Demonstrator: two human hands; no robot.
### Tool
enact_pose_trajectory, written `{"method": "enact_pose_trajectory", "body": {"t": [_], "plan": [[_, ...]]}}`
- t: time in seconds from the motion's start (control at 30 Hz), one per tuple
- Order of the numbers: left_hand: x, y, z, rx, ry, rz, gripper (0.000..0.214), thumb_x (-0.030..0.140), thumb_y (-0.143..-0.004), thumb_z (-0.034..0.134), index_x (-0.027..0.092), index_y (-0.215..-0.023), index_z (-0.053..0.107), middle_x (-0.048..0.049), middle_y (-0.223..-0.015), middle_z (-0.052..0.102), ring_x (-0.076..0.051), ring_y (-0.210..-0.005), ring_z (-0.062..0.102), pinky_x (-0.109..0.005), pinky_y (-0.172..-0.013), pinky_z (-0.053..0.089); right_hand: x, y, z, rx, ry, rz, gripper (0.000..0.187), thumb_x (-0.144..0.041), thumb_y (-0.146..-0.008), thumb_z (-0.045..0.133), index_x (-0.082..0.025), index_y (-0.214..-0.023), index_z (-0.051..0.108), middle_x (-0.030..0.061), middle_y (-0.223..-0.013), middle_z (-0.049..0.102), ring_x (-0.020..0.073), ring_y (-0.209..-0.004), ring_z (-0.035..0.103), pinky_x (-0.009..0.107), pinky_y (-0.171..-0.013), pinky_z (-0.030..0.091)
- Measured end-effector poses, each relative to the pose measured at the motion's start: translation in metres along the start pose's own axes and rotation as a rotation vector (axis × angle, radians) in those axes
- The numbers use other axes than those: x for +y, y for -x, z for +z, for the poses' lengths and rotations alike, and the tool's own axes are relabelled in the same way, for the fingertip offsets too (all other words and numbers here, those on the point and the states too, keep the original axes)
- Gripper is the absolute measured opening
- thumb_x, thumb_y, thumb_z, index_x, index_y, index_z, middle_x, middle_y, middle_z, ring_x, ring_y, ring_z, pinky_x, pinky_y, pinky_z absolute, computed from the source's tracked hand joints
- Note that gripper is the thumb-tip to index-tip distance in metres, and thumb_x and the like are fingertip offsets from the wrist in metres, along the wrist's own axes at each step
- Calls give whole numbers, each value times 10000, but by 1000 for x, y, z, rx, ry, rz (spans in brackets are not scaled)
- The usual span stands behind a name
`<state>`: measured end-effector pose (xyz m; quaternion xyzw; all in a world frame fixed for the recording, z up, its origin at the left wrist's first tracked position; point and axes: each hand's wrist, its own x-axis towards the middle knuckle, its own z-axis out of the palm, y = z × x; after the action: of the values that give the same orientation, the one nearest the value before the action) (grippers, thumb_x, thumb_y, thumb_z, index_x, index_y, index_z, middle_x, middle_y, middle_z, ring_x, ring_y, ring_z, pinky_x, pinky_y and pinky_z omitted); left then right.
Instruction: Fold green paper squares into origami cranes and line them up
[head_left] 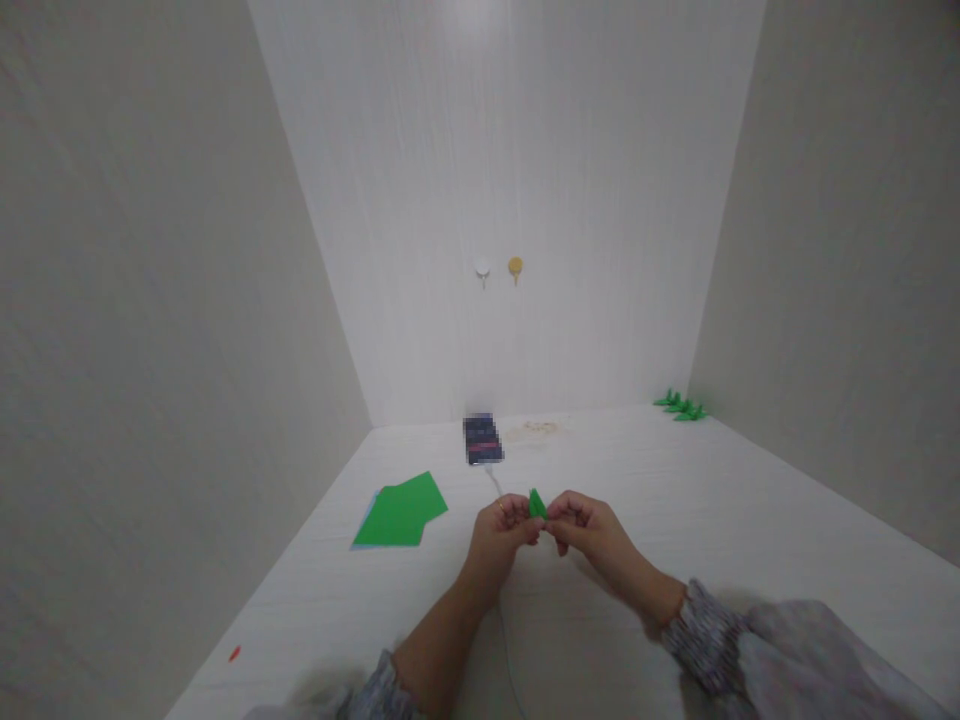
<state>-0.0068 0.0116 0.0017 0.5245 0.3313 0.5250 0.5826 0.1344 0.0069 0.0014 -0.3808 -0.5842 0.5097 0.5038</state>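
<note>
A small folded piece of green paper (537,503) is pinched between both hands above the white table (675,500). My left hand (501,532) grips its left side with fingers curled; a ring shows on one finger. My right hand (585,528) holds its right side, fingers closed in a pinch. Both forearms reach in from the bottom edge, in patterned grey sleeves.
Flat green paper sheets (403,512) lie to the left of my hands. A dark phone (481,439) with a white cable lies behind them. Several small green folded figures (681,405) sit in the far right corner. Two wall hooks (499,268) hang on the back wall. A tiny red scrap (235,653) lies near left.
</note>
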Motion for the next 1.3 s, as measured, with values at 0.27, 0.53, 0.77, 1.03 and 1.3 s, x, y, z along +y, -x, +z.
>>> {"method": "enact_pose_trajectory", "body": {"t": [0.27, 0.53, 0.77, 1.03, 1.3], "plan": [[-6, -4, -3, 16, 11, 20, 143, 180, -547, 679, 123, -645, 593, 19, -546, 547, -75, -495, 452, -217, -519, 339, 7, -2, -2, 2, 91, -79, 147, -267, -657, 621, -159, -707, 535, -68, -451, 463, 69, -410, 439, 197, -426, 351], [-3, -3, -2, 17, -10, 10, 179, 214, -540, 692, 122, -640, 576, 21, -533, 529, -71, -479, 445, -211, -497, 338, 1, 1, -3, 25, 79, -72, 144, -271, -638, 641, -150, -687, 580, -55, -466, 479, 74, -434, 446, 202, -445, 350], [-4, -1, 0, -7, -43, -3, 214, 284, -576, 680, 125, -692, 598, 21, -546, 522, -71, -482, 441, -210, -495, 349, -7, 1, -1, 71, 37, -35, 171, -307, -606, 658, -149, -624, 596, -38, -495, 519, 75, -433, 439, 206, -437, 346], [3, 2, 1, -2, -88, -20, 201, 300, -586, 669, 123, -658, 606, 13, -547, 528, -72, -486, 431, -208, -504, 339, -6, 3, 0, 23, -21, -36, 174, -297, -619, 652, -148, -590, 568, -40, -508, 510, 70, -436, 433, 203, -436, 338], [2, 1, 0, 4, -89, -51, 194, 287, -563, 674, 120, -627, 599, 22, -512, 516, -66, -452, 408, -202, -468, 310, -7, 0, 2, 39, 14, -62, 181, -315, -635, 640, -153, -679, 570, -43, -518, 499, 79, -485, 447, 208, -482, 356]]}}
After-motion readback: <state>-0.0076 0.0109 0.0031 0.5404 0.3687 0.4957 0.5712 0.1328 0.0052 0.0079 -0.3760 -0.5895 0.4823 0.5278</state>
